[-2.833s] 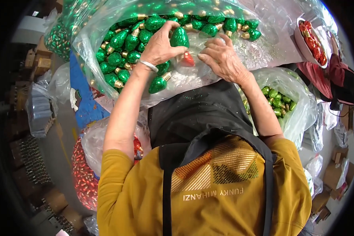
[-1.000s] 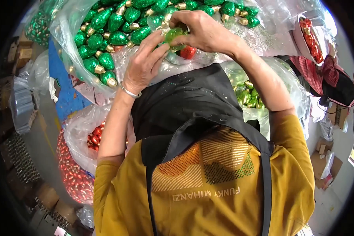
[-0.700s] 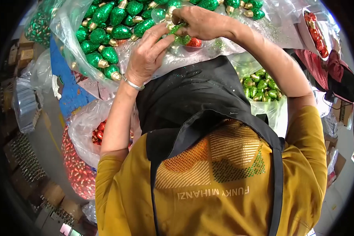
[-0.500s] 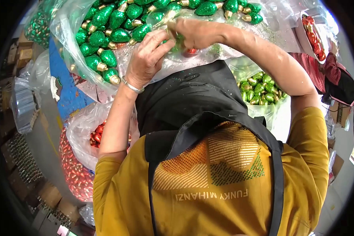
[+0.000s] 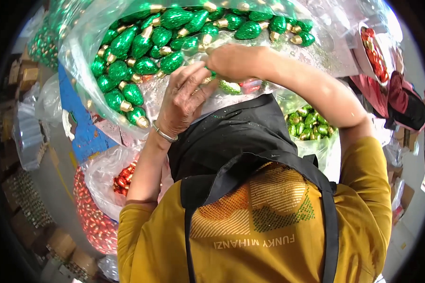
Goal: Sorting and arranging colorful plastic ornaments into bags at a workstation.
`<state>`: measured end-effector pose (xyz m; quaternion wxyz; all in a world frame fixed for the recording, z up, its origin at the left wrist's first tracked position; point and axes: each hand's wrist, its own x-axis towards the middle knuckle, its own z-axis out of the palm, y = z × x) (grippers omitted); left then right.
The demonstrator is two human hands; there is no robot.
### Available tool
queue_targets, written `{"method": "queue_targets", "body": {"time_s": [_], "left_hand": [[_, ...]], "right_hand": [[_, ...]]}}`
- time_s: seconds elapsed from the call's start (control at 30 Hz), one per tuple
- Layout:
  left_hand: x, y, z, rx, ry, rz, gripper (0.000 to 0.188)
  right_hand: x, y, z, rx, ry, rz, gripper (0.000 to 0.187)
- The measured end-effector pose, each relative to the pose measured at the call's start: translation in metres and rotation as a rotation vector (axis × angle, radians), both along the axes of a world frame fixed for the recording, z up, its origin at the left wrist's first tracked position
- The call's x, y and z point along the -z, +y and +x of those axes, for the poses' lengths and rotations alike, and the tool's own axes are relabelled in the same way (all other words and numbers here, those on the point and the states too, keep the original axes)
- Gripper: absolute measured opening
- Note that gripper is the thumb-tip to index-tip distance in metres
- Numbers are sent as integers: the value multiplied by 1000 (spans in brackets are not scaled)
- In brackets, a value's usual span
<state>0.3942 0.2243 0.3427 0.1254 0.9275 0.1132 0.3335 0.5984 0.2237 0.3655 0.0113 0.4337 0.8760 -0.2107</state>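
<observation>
My left hand [image 5: 183, 98], a metal bangle on its wrist, has its fingers bent together at the near edge of the work surface. Against its fingertips is my right hand [image 5: 234, 63], curled closed with its fingertips turned out of sight. A sliver of glittery green shows between the two hands; what they grip is mostly hidden. Just below my right hand lie a light-green glittery piece [image 5: 230, 87] and something red [image 5: 250, 86]. Beyond and left of my hands spreads a pile of green glitter bulb ornaments [image 5: 120, 70] with gold caps, on clear plastic.
Light-green ornaments [image 5: 311, 125] fill a bag right of my lap. Red ornaments sit in a clear bag [image 5: 99, 162] on the left and in a white container [image 5: 362, 49] at far right. Cardboard boxes [image 5: 63, 240] stand on the floor at left.
Both hands have come closer to my body, still together. The light-green piece below my right hand shows more plainly now. The whole view has shifted slightly.
</observation>
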Motion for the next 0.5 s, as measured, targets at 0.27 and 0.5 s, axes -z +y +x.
{"method": "queue_targets", "body": {"time_s": [0.27,0.5], "left_hand": [[8,17,-2,-64,-68,-72,31],[13,25,2,-51,-119,-121,27]], "right_hand": [[16,27,-8,21,-254,-6,22],[41,32,-19,37,-375,137,18]]}}
